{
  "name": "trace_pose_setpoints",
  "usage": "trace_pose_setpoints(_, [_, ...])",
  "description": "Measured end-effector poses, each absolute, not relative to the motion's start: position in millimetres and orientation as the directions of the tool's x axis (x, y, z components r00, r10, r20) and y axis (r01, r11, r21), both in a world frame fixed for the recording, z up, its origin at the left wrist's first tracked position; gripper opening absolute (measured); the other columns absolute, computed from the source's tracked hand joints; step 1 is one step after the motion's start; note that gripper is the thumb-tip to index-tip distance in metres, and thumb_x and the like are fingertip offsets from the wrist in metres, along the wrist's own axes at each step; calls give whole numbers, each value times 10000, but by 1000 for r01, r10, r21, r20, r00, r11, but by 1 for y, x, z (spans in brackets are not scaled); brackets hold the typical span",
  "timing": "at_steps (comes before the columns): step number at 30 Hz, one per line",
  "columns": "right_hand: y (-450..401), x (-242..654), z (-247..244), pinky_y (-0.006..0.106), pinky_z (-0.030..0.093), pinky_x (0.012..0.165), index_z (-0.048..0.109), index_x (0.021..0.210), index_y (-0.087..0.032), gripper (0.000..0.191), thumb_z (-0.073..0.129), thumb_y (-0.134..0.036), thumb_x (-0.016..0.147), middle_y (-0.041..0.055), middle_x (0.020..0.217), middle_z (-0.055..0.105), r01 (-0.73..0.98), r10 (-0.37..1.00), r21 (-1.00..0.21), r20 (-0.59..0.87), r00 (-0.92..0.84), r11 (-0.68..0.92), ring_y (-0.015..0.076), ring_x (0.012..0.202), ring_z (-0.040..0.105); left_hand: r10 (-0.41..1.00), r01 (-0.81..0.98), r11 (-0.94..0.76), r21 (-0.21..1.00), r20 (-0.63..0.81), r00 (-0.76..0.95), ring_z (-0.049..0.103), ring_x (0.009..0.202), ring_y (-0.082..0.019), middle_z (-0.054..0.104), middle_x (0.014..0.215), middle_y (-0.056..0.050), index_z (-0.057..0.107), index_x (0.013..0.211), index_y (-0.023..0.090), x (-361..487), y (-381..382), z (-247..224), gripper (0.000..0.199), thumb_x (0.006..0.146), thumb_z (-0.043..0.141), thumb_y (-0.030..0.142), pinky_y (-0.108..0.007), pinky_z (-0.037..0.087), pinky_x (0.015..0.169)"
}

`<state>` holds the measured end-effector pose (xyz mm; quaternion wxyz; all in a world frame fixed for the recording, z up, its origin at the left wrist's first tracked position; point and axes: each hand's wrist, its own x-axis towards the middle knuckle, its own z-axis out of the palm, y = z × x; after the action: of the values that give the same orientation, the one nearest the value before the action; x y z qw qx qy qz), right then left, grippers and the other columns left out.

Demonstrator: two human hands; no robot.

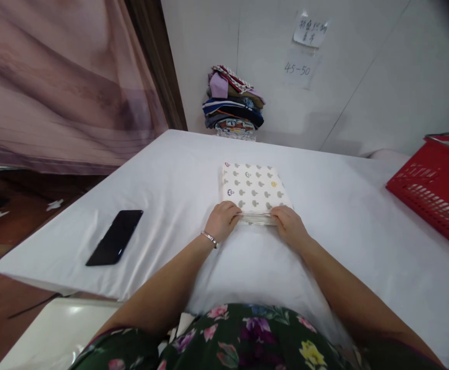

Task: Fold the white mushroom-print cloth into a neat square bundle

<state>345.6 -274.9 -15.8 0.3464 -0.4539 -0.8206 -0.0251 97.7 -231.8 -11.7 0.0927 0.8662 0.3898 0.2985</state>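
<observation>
both hands pinch the near edge of the folded cream cloth with grey mushroom print (pixel 252 191), mid white-covered table (pixel 348 216): left hand (pixel 222 220), right hand (pixel 288 224). grip looks best kept even so the layers stay aligned. black phone (pixel 115 237) lies far left.

Both bare arms reach forward and come close together at the hands. The left hand (pixel 221 220) lies palm down with its fingers curled under. A thin silver band sits on the left wrist. The right hand (pixel 289 223) lies palm down too, with its fingers bent and tucked in. The two hands are near each other but do not touch. Both elbows are bent a little.
</observation>
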Motion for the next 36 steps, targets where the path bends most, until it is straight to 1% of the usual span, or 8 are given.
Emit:
trace_pose_setpoints(10, [-273, 347, -21, 323, 490, 723, 601, 917, -184, 220, 423, -78, 844, 78, 917, 657, 796, 634, -86, 658, -406, 599, 189, 837, 588, 715, 615, -692, 379, 480, 509, 528, 824, -171, 605, 860, -35, 598, 878, 191, 99, -232, -12, 142, 888, 463, 235, -316, 408, 726])
trace_pose_setpoints(14, [-272, 348, -21, 303, 476, 709, 624, 886, -193, 252, 415, -65, 828, 72, 932, 654, 794, 628, -43, 639, -444, 606, 180, 844, 584, 699, 614, -703, 359, 505, 505, 528, 845, -174, 601, 891, -42, 566, 916, 185, 101, -233, -13, 161, 866, 424, 128, -313, 412, 717])
trace_pose_setpoints(18, [-273, 347, -19, 299, 452, 689, 643, 820, -211, 272, 411, -69, 825, 65, 933, 646, 801, 646, -2, 592, -481, 599, 177, 826, 568, 673, 610, -726, 319, 511, 534, 525, 885, -175, 589, 980, -49, 570, 863, 192, 101, -233, -16, 266, 770, 412, -1, -313, 422, 723])
trace_pose_setpoints(20, [-273, 347, -19, 305, 444, 693, 645, 823, -209, 250, 428, -86, 828, 68, 944, 640, 802, 654, -2, 580, -485, 597, 181, 827, 560, 666, 618, -731, 288, 496, 557, 523, 900, -179, 580, 1023, -47, 586, 820, 200, 100, -233, -17, 291, 729, 425, -24, -320, 426, 730])
trace_pose_setpoints(23, [-275, 347, -18, 320, 437, 712, 640, 872, -203, 222, 449, -104, 818, 81, 976, 626, 792, 669, -27, 553, -497, 611, 191, 852, 550, 666, 623, -733, 274, 475, 575, 522, 916, -185, 569, 1059, -52, 610, 864, 212, 99, -233, -17, 303, 730, 448, -6, -332, 433, 746])
trace_pose_setpoints(26, [-276, 347, -17, 338, 431, 726, 631, 904, -194, 201, 466, -129, 810, 92, 987, 612, 781, 687, -55, 516, -511, 622, 203, 873, 544, 666, 618, -735, 279, 467, 582, 522, 917, -192, 561, 1068, -60, 616, 903, 213, 98, -235, -15, 204, 780, 503, 96, -345, 435, 761])
trace_pose_setpoints(30, [-275, 345, -16, 343, 427, 728, 627, 907, -193, 154, 484, -212, 854, 91, 965, 609, 787, 699, -80, 520, -491, 612, 202, 863, 541, 664, 623, -736, 266, 464, 587, 519, 927, -206, 561, 1069, -62, 615, 896, 208, 98, -235, -14, 125, 774, 594, 196, -350, 433, 755])
trace_pose_setpoints(36, [-274, 345, -20, 345, 431, 726, 629, 930, -203, 181, 462, -259, 891, 90, 967, 611, 796, 703, -101, 543, -459, 597, 199, 860, 542, 665, 617, -734, 284, 484, 569, 521, 913, -189, 587, 982, -53, 579, 853, 195, 100, -234, -13, 84, 850, 496, 181, -331, 429, 748])
